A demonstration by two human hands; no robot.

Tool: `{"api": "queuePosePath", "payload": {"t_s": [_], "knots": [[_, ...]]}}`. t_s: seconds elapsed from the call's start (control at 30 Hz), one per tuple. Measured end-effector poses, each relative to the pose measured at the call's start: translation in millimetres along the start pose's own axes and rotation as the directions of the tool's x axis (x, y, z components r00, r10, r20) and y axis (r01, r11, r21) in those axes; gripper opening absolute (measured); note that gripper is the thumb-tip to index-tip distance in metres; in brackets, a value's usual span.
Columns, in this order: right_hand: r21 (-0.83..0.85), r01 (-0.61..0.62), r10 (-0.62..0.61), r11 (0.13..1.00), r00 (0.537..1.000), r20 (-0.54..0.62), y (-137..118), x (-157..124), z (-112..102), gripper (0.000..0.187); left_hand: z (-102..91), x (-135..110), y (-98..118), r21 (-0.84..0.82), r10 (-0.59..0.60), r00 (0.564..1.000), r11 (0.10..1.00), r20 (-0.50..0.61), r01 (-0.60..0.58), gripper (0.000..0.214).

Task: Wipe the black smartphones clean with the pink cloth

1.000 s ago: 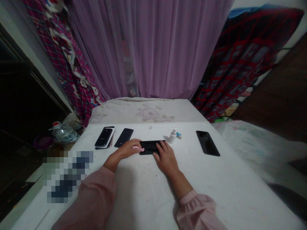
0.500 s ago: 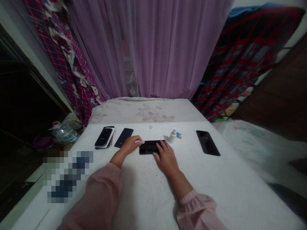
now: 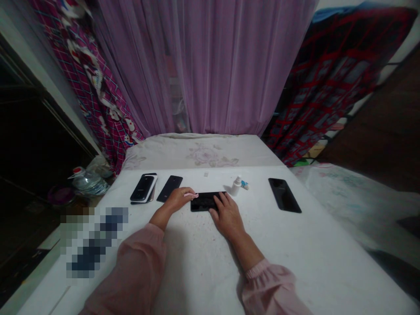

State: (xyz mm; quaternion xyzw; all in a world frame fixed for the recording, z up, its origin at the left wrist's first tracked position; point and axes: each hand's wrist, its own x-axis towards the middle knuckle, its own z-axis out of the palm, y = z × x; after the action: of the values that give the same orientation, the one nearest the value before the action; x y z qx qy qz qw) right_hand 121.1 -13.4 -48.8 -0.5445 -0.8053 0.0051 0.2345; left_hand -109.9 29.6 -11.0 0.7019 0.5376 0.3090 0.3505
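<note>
A black smartphone point(image 3: 204, 202) lies flat and sideways on the white table in front of me. My left hand point(image 3: 179, 199) is closed around a slim pink stick-like tool point(image 3: 190, 194), whose pale end meets the phone's far left corner. The tool's exact kind is too small to make out. On the phone's right half, my right hand point(image 3: 229, 218) holds it down, fingers on the screen and thumb at the near edge. A white spray bottle point(image 3: 235, 187) stands just behind the phone, beside a small blue-and-white item point(image 3: 244, 185).
To the left lie a stack of phones point(image 3: 142, 189) and a dark phone or back cover point(image 3: 169, 187). Another black phone point(image 3: 285, 195) lies at the right. A tiny pale square point(image 3: 206, 174) sits farther back. Fine crumbs dot the white table point(image 3: 210, 271). Purple curtains point(image 3: 223, 65) hang behind it.
The pink tool and left fingertips have shifted very slightly at the phone's corner. The right hand and the phone stay where they were.
</note>
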Motion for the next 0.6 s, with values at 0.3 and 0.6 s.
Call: {"api": "queuePosePath", "payload": {"t_s": [0.3,0.6], "knots": [[-0.005,-0.001,0.001,1.000,1.000,0.003,-1,0,-1,0.049,-4.6,-12,0,0.092,0.100,0.987,0.989,0.125,-0.112,0.020],[-0.003,0.005,-0.005,1.000,1.000,-0.004,3,0,4,0.050,-7.7,-21,-6,0.136,0.083,0.965,0.984,0.250,-0.120,0.013]]}}
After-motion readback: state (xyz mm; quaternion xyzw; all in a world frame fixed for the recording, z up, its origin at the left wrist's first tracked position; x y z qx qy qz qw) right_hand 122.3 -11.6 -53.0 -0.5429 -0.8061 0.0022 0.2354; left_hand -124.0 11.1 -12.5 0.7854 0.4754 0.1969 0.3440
